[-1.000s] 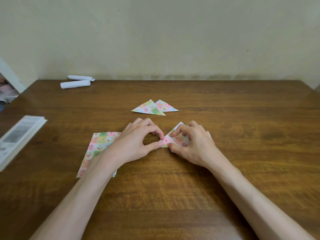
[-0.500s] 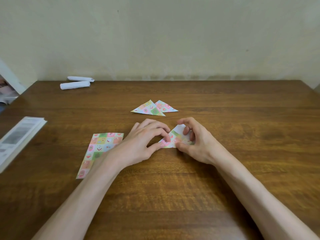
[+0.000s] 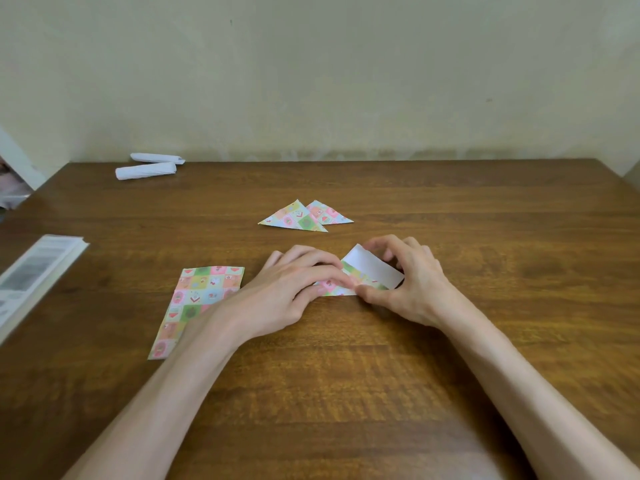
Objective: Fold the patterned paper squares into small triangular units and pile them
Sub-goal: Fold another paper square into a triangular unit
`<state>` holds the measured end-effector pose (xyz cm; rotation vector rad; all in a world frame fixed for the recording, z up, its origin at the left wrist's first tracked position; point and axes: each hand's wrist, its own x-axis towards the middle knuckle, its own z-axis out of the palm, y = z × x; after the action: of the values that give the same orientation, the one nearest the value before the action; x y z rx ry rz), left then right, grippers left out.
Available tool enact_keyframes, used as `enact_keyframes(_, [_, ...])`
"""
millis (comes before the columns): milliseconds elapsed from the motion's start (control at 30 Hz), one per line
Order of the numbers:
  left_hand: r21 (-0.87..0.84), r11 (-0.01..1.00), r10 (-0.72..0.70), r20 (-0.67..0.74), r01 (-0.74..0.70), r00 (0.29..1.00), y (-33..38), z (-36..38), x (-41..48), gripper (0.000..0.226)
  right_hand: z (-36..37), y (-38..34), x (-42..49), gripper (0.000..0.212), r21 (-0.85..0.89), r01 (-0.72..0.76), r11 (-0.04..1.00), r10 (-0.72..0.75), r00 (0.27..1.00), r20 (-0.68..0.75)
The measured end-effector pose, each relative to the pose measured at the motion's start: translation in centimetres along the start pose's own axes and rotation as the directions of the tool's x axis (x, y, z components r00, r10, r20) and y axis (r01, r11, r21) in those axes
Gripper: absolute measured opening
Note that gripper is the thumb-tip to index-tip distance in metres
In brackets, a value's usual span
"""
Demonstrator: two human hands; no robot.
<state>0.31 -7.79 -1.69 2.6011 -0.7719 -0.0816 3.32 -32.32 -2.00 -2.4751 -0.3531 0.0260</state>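
Pastel paper [image 3: 372,268] sits pinched between left grip [image 3: 287,292] and right grip [image 3: 415,282].

Left hand [image 3: 291,292], right hand [image 3: 412,285]: both curled.

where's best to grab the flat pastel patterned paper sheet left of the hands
I'd pinch the far-left corner of the pastel patterned paper sheet, coming from the left. It lies flat on the wooden table, and the left forearm covers its near right part.
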Motion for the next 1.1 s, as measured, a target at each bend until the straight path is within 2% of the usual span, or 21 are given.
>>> enact_keyframes(100, [-0.005, 1.000, -0.003, -0.004, 0.003, 1.000, -0.1, 0.1, 0.0, 0.036, -0.4, 0.8, 0.1, 0.062, 0.085, 0.009, 0.996, -0.011, 1.000, 0.024])
enact_keyframes(433, [-0.019, 1.000, -0.008, 0.010, 0.008, 1.000, -0.1, 0.2, 0.2, 0.038, -1.1, 2.0, 0.5, 0.068, 0.126, 0.047, 0.991, -0.060, 0.994, 0.095])
enact_keyframes(733, [-0.018, 1.000, -0.010, 0.010, 0.010, 1.000, -0.2, 0.3, 0.2, 0.039, -2.4, 3.0, 0.9, 0.070, 0.175, 0.070, 0.982, -0.109, 0.968, 0.224])
enact_keyframes(800, [-0.029, 1.000, -0.011, 0.014, 0.012, 1.000, -0.2, 0.1, 0.2, 0.042, -2.6, 3.2, 1.0, 0.067, 0.230, 0.051, 0.972, -0.101, 0.972, 0.212])
enact_keyframes(900, [-0.025, 1.000, -0.018, -0.018, 0.017, 1.000, -0.3, 0.1, 0.1, 0.053, -3.0, 3.2, 1.0, 0.059, 0.346, 0.056, 0.937, -0.100, 0.989, 0.113])
enact_keyframes(967, [-0.008, 1.000, -0.024, -0.051, 0.023, 0.998, -0.4, 0.2, 0.2, 0.061, -3.0, 3.2, 0.8, 0.064, 0.313, 0.097, 0.945, -0.125, 0.990, 0.070])
enact_keyframes(1033, [-0.006, 1.000, -0.030, -0.081, 0.030, 0.996, -0.4, 0.2, 0.2, 0.063, -3.0, 3.1, 0.7, 0.071, 0.165, 0.164, 0.972, -0.179, 0.981, 0.078])
enact_keyframes(1100, [-0.014, 0.999, -0.039, -0.129, 0.037, 0.991, -0.6, 0.2, 0.2, 0.053, -3.1, 3.1, 0.6, 0.069, 0.055, 0.226, 0.973, -0.231, 0.966, 0.114])
